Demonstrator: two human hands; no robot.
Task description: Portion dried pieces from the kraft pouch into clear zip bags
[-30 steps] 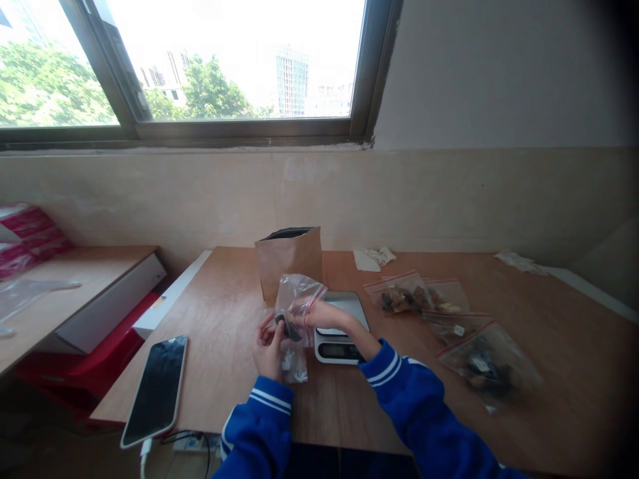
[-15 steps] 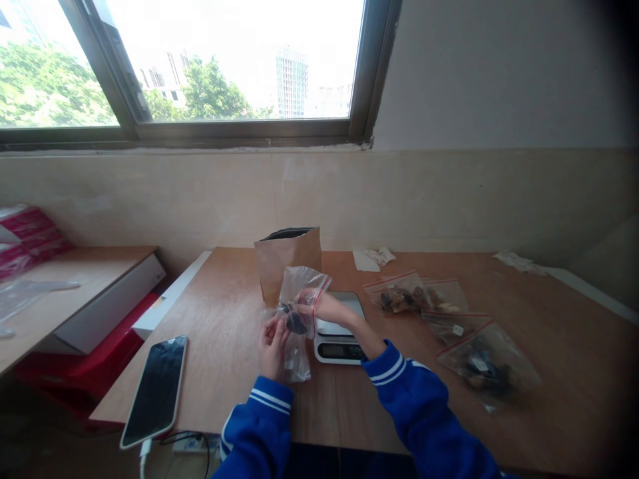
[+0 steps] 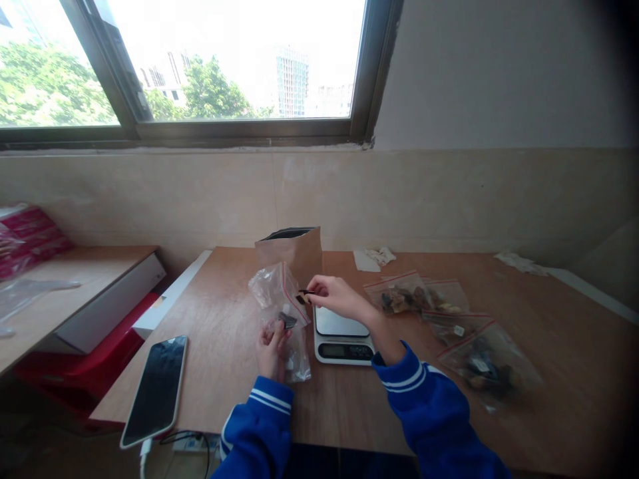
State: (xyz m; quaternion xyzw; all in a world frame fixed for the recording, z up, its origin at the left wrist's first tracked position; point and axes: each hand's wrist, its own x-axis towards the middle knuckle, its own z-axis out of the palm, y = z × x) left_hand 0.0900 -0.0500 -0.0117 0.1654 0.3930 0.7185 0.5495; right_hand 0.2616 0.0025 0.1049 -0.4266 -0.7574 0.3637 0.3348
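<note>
My left hand (image 3: 272, 342) is closed on a clear zip bag (image 3: 272, 289) with a red seal line; a dark piece (image 3: 288, 320) shows inside near the fingertips. Pinched in my right hand (image 3: 334, 296) is a small dark and tan piece (image 3: 303, 297), just outside the bag's red-edged mouth. Below that hand sits a white digital kitchen scale (image 3: 343, 351), its silver plate partly covered by the hand and wrist. Another clear plastic bag (image 3: 298, 362) lies on the table under the left hand. Behind it stands an open brown paper pouch (image 3: 294, 251).
Several zip bags with dark and brown pieces, among them a front one (image 3: 486, 369), lie to the right. A phone (image 3: 156, 389) on a cable rests at the left edge. Crumpled tissue (image 3: 374, 258) lies at the back, and a red stool (image 3: 94, 352) stands left.
My right hand has come out of the zip bag, up and to the right, with a small piece between its fingers. The bag's top has swung left.
</note>
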